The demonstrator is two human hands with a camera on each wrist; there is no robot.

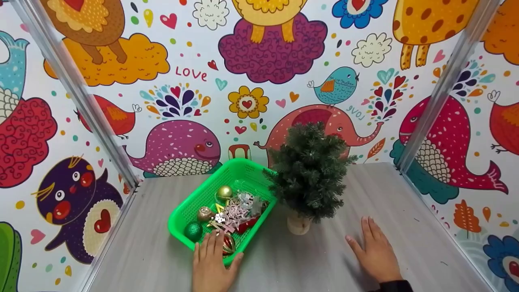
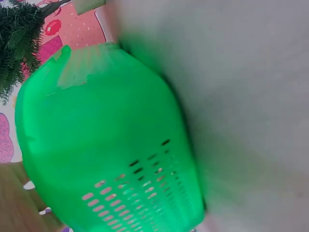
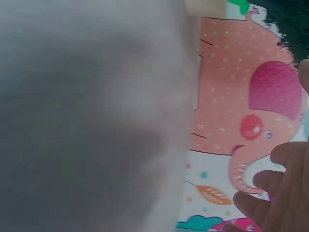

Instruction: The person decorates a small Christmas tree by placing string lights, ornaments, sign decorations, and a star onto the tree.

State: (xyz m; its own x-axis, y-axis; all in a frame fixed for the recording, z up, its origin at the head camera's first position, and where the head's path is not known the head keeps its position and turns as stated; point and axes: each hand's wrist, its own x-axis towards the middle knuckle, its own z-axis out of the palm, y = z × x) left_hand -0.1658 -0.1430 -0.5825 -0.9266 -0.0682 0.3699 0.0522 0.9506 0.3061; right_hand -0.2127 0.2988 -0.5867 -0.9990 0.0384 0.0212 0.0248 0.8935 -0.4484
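Observation:
A green plastic basket sits on the table, holding Christmas ornaments: a green ball, a gold ball, a striped red-and-gold ball and a tangle of pale decorations. My left hand is at the basket's near end, its straight fingers reaching over the rim beside the striped ball. In the left wrist view, that hand shows at the lower left, next to the basket wall. A small artificial Christmas tree stands upright right of the basket. My right hand, fingers extended and holding nothing, is over the table to the tree's right.
The pale wood-grain table is enclosed by panels printed with cartoon animals, joined by metal corner posts. The tree's light-coloured base stands close to the basket's right side. A dark sleeve covers the right wrist.

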